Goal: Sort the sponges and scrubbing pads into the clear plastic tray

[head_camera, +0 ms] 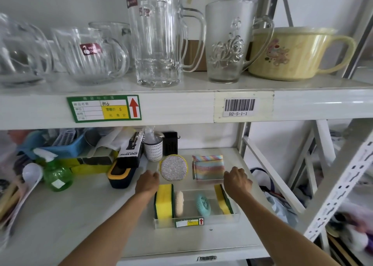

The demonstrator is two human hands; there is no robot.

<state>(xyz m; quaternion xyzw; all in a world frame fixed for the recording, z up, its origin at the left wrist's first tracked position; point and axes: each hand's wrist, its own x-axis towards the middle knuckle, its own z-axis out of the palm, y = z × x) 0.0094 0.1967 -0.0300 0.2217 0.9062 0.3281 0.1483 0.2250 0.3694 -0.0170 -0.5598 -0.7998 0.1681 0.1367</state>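
A: Bottom of frame first, what's there?

B: Clear plastic tray (235, 217) on the lower shelf (80, 215), bottom centre-right, w/ a green price label (189, 222) on its front wall. Inside, left to right: yellow-green sponge (163, 201) on edge, beige round scrubber (179, 203), teal mesh scrubber (202, 204), 2nd yellow-green sponge (222, 202) leaning at the right end.

A: Hands?

B: Left hand (147, 182) at the tray's far-left corner, right hand (237, 182) at the far-right corner. Both knuckles-up, fingers curled under; can't tell if they grip the tray edge.

A: Beyond the tray?

B: Centre of frame: silver round scrubbing pad (174, 167) w/ yellow rim, just beside the left hand; striped multicolour pad (207, 167) near the right hand. Both lie outside the tray.

A: Left side?

B: Green spray bottle (57, 175), black spray-bottle box (131, 151), blue basket (66, 142).

A: Top?

B: Upper shelf (181, 104): tall glass mug (157, 35), embossed glass cup (228, 41), yellow handled bowl (292, 53).
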